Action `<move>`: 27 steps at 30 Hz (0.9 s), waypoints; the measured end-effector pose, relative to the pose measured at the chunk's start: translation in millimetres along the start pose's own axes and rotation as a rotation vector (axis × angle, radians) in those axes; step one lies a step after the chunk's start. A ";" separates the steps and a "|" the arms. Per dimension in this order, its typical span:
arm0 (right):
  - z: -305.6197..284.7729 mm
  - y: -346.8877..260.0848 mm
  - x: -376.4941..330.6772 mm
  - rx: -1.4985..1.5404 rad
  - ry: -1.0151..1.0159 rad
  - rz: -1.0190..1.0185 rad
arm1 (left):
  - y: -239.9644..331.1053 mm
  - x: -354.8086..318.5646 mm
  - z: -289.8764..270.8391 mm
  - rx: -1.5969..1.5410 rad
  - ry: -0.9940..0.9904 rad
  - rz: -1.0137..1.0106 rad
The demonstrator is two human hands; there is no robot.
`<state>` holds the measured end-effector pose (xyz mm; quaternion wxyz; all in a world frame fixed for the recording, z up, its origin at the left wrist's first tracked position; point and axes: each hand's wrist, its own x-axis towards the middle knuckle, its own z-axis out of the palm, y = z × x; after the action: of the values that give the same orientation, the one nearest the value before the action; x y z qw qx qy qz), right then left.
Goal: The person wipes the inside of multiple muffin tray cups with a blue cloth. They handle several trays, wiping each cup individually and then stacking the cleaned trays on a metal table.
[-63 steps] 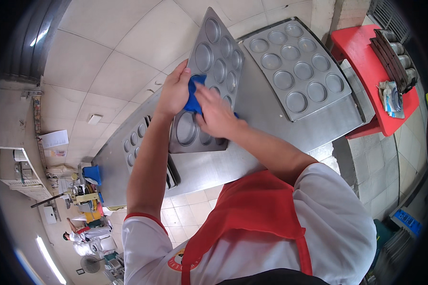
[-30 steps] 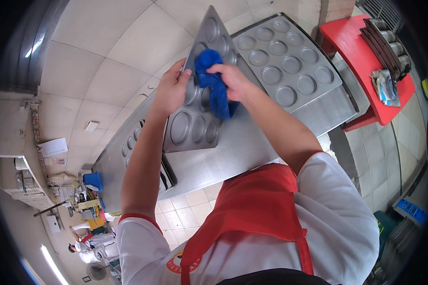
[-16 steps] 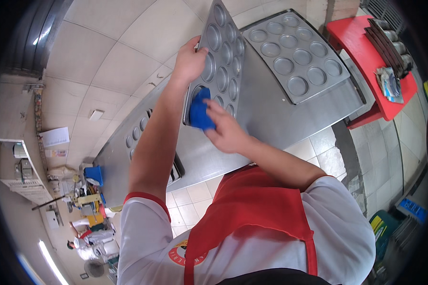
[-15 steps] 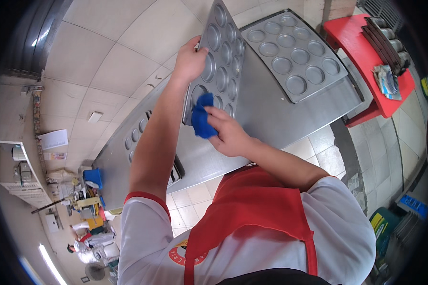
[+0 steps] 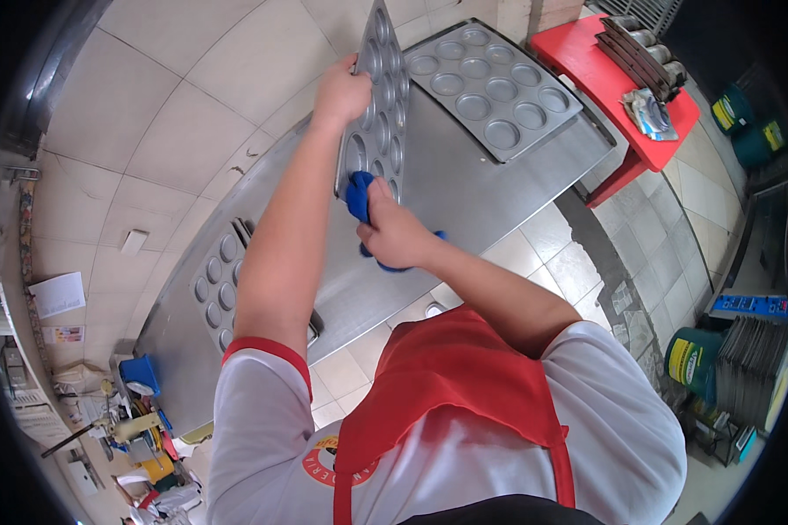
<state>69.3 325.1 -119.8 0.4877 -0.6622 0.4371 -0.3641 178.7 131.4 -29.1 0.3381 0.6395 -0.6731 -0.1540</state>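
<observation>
My left hand grips the far edge of a grey metal muffin tray and holds it tilted up on its near edge over the steel table. My right hand is closed on a blue cloth and presses it against the tray's lower cups. Both forearms reach up from my white sleeves and red apron.
A second muffin tray lies flat on the table to the right, a third to the left. A red table holds dark moulds and a packet. Green cans and stacked sheets stand on the tiled floor at right.
The held tray has been tipped more upright and turned edge-on. My right hand with the blue cloth has slid down from the tray's upper cups to its lower end.
</observation>
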 end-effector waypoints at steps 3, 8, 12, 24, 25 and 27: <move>-47.6 -21.3 0.7 1.139 -0.234 0.329 | -0.4 1.2 -18.2 -0.002 -0.091 0.019; -59.2 21.3 6.2 1.116 0.085 0.480 | -8.2 -20.7 -49.5 -0.116 -0.213 -0.069; -21.0 67.2 81.3 1.127 0.182 0.592 | -2.6 -26.4 -52.7 -0.125 -0.286 -0.112; -1.4 82.5 107.5 -0.532 -0.102 -0.241 | -49.3 -21.4 -71.5 -0.325 -0.223 -0.204; -0.2 80.8 110.0 -0.614 -0.095 -0.152 | -49.8 -21.4 -70.8 -0.336 -0.240 -0.199; 18.0 74.6 95.9 -0.475 -0.103 0.026 | -47.6 -20.2 -58.4 -0.315 -0.194 -0.126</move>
<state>102.8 230.9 -191.1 0.3445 -0.7705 0.4934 -0.2104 251.9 157.6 -22.5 0.3571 0.6018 -0.6287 -0.3392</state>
